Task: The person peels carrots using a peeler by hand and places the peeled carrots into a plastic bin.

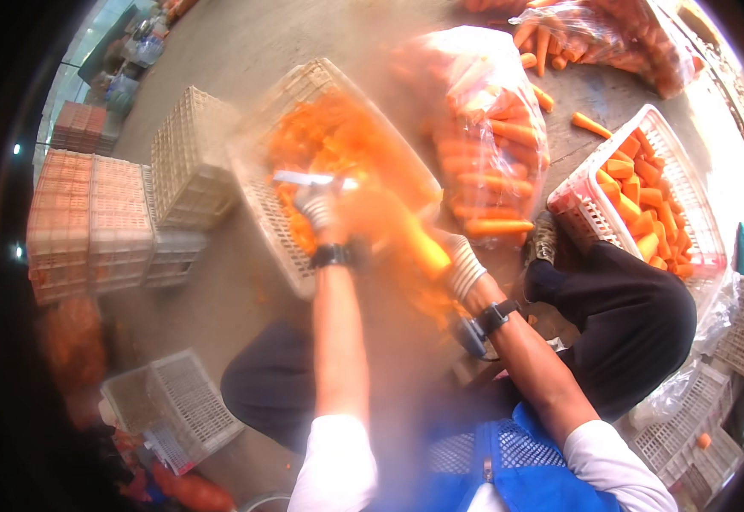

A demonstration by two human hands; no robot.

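Note:
My left hand [316, 203], in a pale ribbed glove, is closed around a light-coloured tool with a straight metallic edge [301, 178]; blur hides whether it is a peeler or a knife. It is over a plastic crate [268, 240] holding orange carrot peelings [327, 128]. A large carrot [431, 248] slants from the crate's near side toward my right hand [460, 264], which is gloved too and grips its lower end. A smear across the view blurs the carrot's upper end and my left fingers. Both wrists wear black straps.
A clear plastic bag of carrots [500, 150] stands beyond the crate, with another carrot bag [628, 45] behind. At right, a white crate [580, 198] holds cut carrot pieces [647, 198]. Stacked crates [90, 224] stand at left; an open crate [173, 403] lies lower left.

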